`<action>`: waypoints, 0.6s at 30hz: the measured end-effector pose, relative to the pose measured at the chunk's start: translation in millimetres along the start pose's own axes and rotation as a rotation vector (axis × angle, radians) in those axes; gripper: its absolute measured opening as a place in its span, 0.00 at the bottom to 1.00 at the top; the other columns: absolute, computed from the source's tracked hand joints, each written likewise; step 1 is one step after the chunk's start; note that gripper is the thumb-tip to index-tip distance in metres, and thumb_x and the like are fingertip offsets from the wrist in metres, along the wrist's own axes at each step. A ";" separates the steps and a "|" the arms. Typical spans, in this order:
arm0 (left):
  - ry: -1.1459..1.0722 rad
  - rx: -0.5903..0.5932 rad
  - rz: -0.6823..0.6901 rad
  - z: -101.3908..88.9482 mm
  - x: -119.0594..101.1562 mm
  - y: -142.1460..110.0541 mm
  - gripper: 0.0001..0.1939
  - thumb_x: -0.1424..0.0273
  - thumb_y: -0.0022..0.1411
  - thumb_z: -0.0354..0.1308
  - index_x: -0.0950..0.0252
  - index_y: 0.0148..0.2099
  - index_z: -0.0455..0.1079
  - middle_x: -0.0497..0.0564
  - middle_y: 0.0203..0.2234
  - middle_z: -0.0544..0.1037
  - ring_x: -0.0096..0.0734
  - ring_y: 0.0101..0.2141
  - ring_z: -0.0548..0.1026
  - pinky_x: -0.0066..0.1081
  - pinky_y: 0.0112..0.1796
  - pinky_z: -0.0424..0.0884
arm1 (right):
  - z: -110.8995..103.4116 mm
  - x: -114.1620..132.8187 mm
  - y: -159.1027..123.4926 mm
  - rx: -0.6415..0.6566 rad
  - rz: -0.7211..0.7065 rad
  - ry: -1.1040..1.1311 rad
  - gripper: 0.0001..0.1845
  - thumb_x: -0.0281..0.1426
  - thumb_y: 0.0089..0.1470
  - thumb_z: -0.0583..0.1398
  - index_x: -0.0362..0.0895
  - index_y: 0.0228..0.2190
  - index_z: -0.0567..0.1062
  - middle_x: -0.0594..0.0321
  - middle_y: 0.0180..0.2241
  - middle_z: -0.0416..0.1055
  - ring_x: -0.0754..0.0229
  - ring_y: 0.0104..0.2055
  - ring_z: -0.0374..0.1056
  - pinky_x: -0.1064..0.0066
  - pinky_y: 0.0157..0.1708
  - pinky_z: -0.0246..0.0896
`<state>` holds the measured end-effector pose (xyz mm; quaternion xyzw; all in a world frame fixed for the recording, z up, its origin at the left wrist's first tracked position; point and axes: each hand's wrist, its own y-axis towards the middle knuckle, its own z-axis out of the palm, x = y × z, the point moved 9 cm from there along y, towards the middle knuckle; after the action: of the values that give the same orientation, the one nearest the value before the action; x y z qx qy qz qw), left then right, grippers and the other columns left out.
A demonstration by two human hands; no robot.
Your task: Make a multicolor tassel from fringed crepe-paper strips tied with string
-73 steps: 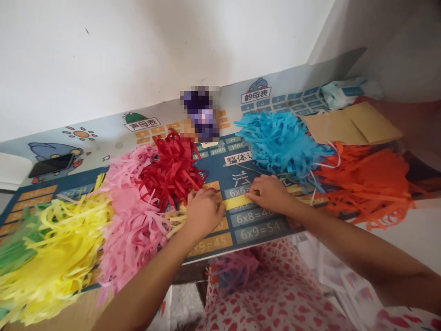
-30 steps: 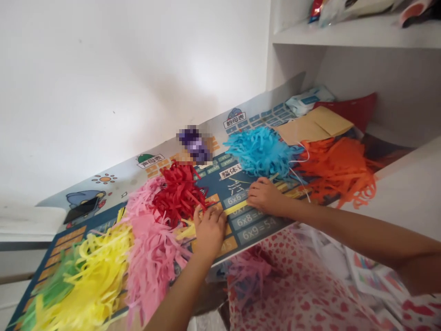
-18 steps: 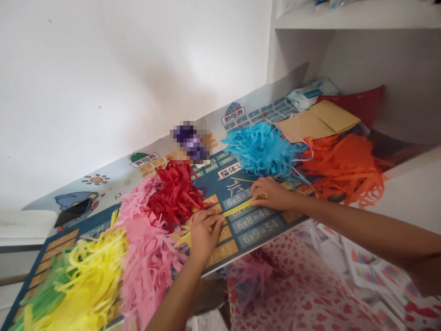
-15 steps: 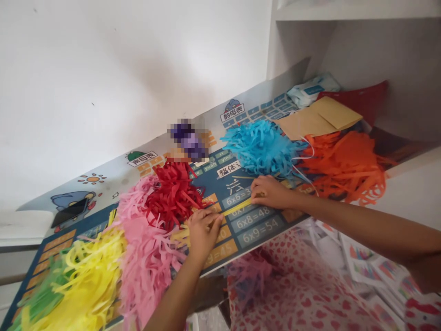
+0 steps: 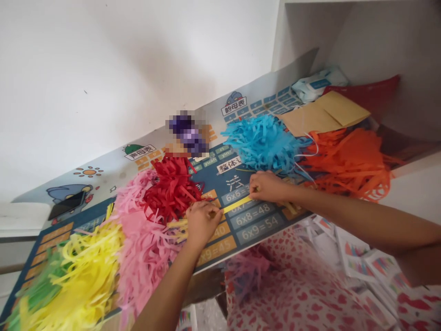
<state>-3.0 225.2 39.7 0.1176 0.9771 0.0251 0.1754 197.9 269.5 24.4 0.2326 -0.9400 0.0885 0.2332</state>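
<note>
My left hand [image 5: 201, 220] and my right hand [image 5: 267, 186] both pinch a thin bundle of yellow paper strips [image 5: 236, 204], stretched flat between them over a printed desk mat [image 5: 255, 220]. The left hand's fingers are curled on the bundle's left end, right beside a red paper pom-pom [image 5: 170, 188] and a pink one [image 5: 144, 248]. The right hand's fingers are closed on the right end, just below a blue pom-pom [image 5: 263, 142].
A yellow and green fringe pile [image 5: 65, 280] lies at the left, an orange pom-pom [image 5: 347, 161] at the right. Brown envelopes [image 5: 324, 115] and a wipes pack [image 5: 315, 85] sit at the back right under a shelf. A phone [image 5: 67, 204] rests at the far left.
Both hands have stayed on the yellow strips. The bundle has narrowed into a tighter band. The view has shifted and tilted slightly.
</note>
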 end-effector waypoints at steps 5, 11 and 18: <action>0.130 0.002 0.058 -5.1 -10.1 0.3 0.03 0.67 0.58 0.62 0.57 0.34 0.76 0.49 0.35 0.81 0.42 0.42 0.74 0.42 0.43 0.64 | -1.6 6.9 -2.9 -0.037 0.012 -0.091 0.03 0.33 0.48 0.65 0.47 0.28 0.78 0.63 0.35 0.75 0.55 0.40 0.66 0.66 0.37 0.50; 0.379 -0.013 0.538 -3.1 -63.7 -26.2 0.10 0.72 0.63 0.56 0.54 0.44 0.74 0.50 0.35 0.79 0.42 0.47 0.70 0.51 0.54 0.55 | -2.7 66.3 -30.9 -0.177 -0.470 -0.407 0.07 0.25 0.55 0.58 0.43 0.28 0.76 0.56 0.37 0.74 0.51 0.47 0.61 0.54 0.49 0.45; 0.426 -0.053 0.549 -1.2 -71.4 -19.0 0.08 0.71 0.63 0.54 0.61 0.33 0.73 0.51 0.27 0.75 0.40 0.41 0.69 0.52 0.56 0.54 | 4.3 73.6 -32.2 -0.231 -0.641 -0.491 0.10 0.27 0.59 0.55 0.42 0.28 0.75 0.60 0.37 0.74 0.53 0.48 0.60 0.54 0.53 0.42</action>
<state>57.5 189.7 63.3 0.3635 0.9227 0.1208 -0.0430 153.9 211.0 57.8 0.4997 -0.8516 -0.1525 0.0425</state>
